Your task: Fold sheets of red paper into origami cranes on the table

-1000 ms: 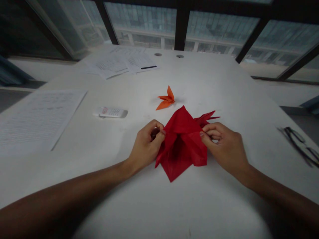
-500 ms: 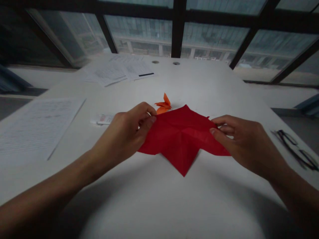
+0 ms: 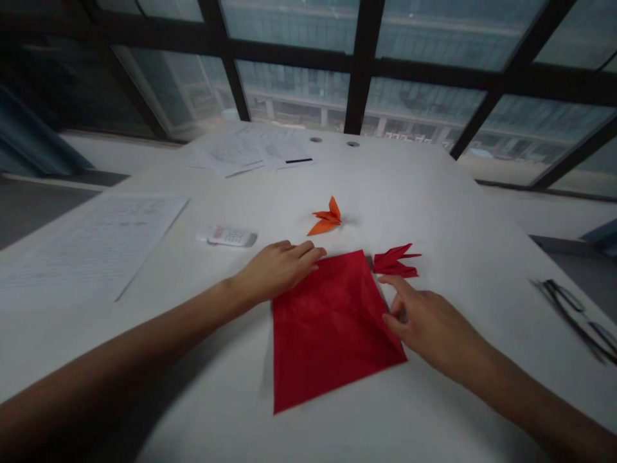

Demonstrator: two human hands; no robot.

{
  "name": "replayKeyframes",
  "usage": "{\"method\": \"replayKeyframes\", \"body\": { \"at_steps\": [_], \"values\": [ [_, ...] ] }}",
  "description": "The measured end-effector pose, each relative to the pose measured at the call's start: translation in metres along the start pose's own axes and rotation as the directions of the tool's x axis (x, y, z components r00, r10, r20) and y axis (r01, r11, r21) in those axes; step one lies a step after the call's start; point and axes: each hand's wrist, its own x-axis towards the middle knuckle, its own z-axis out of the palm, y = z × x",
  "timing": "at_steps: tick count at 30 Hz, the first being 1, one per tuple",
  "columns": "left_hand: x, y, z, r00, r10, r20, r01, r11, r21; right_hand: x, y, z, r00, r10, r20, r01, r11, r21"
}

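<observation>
Fingers of the left hand are laid unclenched on the red paper sheet, presumably so it's steadied; its right edge is met by the right hand, nothing pinched, a folded red paper figure just beyond those fingertips.

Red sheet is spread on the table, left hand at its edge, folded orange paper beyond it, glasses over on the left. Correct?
The side is wrong: the head view shows the glasses on the right. The red sheet is spread on the table, with the left hand at its edge and the folded orange paper beyond it.
</observation>
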Motion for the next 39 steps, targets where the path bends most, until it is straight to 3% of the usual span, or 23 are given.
{"method": "replayKeyframes", "body": {
  "at_steps": [2, 4, 7, 10, 14, 20, 22, 26, 28, 35, 39],
  "values": [
    [0.0, 0.0, 0.0, 0.995, 0.077, -0.071, -0.075, 0.997, 0.027, -0.005, -0.001, 0.009, 0.991, -0.058, -0.122, 0.046, 0.994, -0.103],
    [0.0, 0.005, -0.007, 0.987, 0.116, -0.113, -0.116, 0.993, 0.009, -0.008, -0.002, 0.014, 0.94, -0.244, -0.239, 0.208, 0.964, -0.169],
    [-0.003, 0.024, -0.018, 0.99, 0.114, -0.083, -0.127, 0.975, -0.184, -0.007, -0.001, 0.017, 0.814, -0.541, -0.213, 0.501, 0.839, -0.213],
    [-0.01, 0.047, -0.016, 0.993, 0.118, 0.011, -0.105, 0.919, -0.379, -0.003, 0.002, 0.018, 0.742, -0.656, -0.141, 0.623, 0.751, -0.219],
    [-0.019, 0.054, 0.001, 0.978, 0.207, 0.009, -0.186, 0.898, -0.398, 0.003, 0.008, 0.024, 0.78, -0.62, -0.085, 0.598, 0.778, -0.193],
    [-0.013, 0.018, 0.012, 0.962, 0.256, 0.094, -0.199, 0.895, -0.4, 0.012, 0.018, 0.034, 0.827, -0.556, -0.087, 0.544, 0.829, -0.132],
    [-0.01, 0.006, 0.011, 0.967, 0.246, 0.068, -0.201, 0.896, -0.396, 0.017, 0.026, 0.036, 0.818, -0.565, -0.108, 0.559, 0.825, -0.083],
    [-0.009, -0.012, 0.009, 0.957, 0.262, -0.126, -0.291, 0.864, -0.411, 0.026, 0.044, 0.033, 0.746, -0.641, -0.181, 0.655, 0.755, 0.025],
    [-0.009, -0.015, 0.007, 0.954, 0.247, -0.17, -0.297, 0.855, -0.426, 0.028, 0.05, 0.029, 0.73, -0.661, -0.172, 0.678, 0.733, 0.057],
    [-0.006, -0.015, 0.002, 0.972, 0.201, -0.123, -0.235, 0.773, -0.589, 0.025, 0.047, 0.014, 0.802, -0.593, -0.067, 0.597, 0.795, 0.108],
    [-0.006, -0.018, 0.001, 0.972, 0.195, -0.134, -0.234, 0.72, -0.653, 0.026, 0.05, 0.016, 0.777, -0.624, -0.079, 0.629, 0.771, 0.096]
  ]
}}
